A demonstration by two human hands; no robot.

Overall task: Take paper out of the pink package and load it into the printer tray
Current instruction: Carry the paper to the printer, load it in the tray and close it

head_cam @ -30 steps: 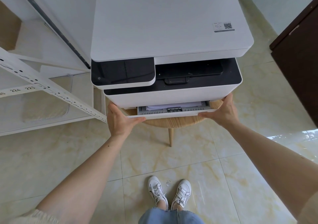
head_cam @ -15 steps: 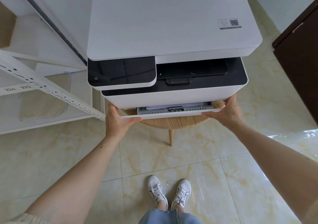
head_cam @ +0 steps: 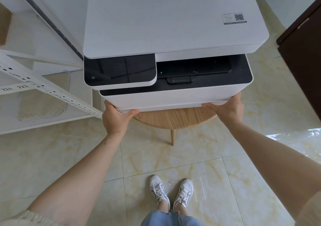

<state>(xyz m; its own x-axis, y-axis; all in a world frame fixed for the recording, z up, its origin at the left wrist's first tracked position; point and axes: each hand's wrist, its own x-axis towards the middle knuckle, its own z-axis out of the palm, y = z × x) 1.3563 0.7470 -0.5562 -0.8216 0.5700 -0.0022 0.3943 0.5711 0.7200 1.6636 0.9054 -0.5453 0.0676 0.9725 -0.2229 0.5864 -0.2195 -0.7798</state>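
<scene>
A white printer [head_cam: 173, 21] with a black control panel stands on a round wooden stool [head_cam: 175, 119]. Its paper tray [head_cam: 166, 107] sits pushed in, only its white front lip showing under the body; the paper inside is hidden. My left hand [head_cam: 115, 117] presses on the tray's left front corner, thumb along its lower edge. My right hand [head_cam: 227, 108] presses on the right front corner. The pink package is not in view.
A white metal shelf frame [head_cam: 50, 90] with numbered labels stands to the left, close to the printer. A dark brown cabinet [head_cam: 305, 55] is at the right edge. Tiled floor and my white shoes [head_cam: 171, 193] lie below the stool.
The tray, partly open with paper visible a second ago, has slid fully into the printer under both hands. The camera has moved closer.
</scene>
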